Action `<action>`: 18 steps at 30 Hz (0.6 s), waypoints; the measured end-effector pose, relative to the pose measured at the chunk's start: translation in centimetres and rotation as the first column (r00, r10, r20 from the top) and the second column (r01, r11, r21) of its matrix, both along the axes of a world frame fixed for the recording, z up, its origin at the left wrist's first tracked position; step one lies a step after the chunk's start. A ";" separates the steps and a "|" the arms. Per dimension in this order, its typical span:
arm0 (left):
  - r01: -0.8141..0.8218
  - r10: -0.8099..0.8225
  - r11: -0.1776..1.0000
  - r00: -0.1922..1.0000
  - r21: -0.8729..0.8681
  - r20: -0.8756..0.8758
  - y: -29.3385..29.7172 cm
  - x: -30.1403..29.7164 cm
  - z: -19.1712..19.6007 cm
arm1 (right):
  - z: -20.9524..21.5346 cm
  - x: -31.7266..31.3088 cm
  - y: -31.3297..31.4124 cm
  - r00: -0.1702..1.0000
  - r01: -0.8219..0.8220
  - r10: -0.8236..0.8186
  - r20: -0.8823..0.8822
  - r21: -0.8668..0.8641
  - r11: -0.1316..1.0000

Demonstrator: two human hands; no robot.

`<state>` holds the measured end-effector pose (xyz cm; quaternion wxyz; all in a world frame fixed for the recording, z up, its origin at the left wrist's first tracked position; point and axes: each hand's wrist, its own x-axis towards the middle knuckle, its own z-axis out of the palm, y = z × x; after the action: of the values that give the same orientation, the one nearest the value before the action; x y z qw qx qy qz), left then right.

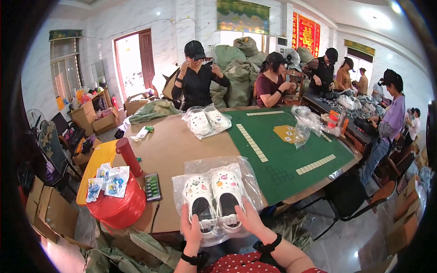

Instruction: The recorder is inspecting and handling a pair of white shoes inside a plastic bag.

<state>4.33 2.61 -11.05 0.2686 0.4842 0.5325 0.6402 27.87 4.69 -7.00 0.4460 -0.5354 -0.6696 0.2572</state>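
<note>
Two-handed, holds the white clogs (224, 182) inside a clear bag (251, 178), at the table's (175, 143) near edge, toes pointing away. Left hand (191, 230) pressed along the outer side of the left heel, thumb toward the opening; right hand (253, 223) pressed likewise to the right heel, bag film between. Cannot tell whether lifted off the table or resting on it. At the table's left side, a red bundle (119, 209) topped with small packets (118, 182), then a phone (153, 187), then an upright red tube (129, 157). Over the table's right half, a green mat (282, 159). Toward the table's far edge, a second pair (200, 123), also bagged. Beyond the table, a person in black (198, 86), both hands raised; farther back, bulky green sacks (239, 82).
</note>
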 end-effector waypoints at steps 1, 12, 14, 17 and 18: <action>0.001 -0.001 1.000 1.000 -0.002 -0.001 0.0 0.0 0.0 | -0.2 0.1 0.5 1.000 0.000 0.000 0.001 -0.026 1.000; -0.039 0.036 0.998 0.997 -0.041 -0.066 0.6 0.1 0.8 | -0.3 -0.2 1.5 0.998 0.019 -0.020 -0.051 -0.036 0.999; -0.018 0.018 0.999 1.000 -0.030 -0.022 0.4 0.2 1.1 | -0.7 -0.2 1.8 0.999 0.021 -0.022 -0.048 -0.035 0.999; -0.012 0.012 0.999 1.000 -0.038 -0.006 0.7 0.1 0.6 | -0.6 -0.2 1.7 0.998 0.018 -0.020 -0.055 -0.042 0.999; -0.027 0.025 0.998 0.999 -0.057 -0.036 0.7 0.0 0.2 | -0.5 -0.3 1.6 0.998 0.018 -0.020 -0.055 -0.042 0.999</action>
<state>4.28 3.33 -10.82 0.2649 0.4805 0.5615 0.6194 27.59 6.33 -7.50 0.4556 -0.5435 -0.6464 0.2814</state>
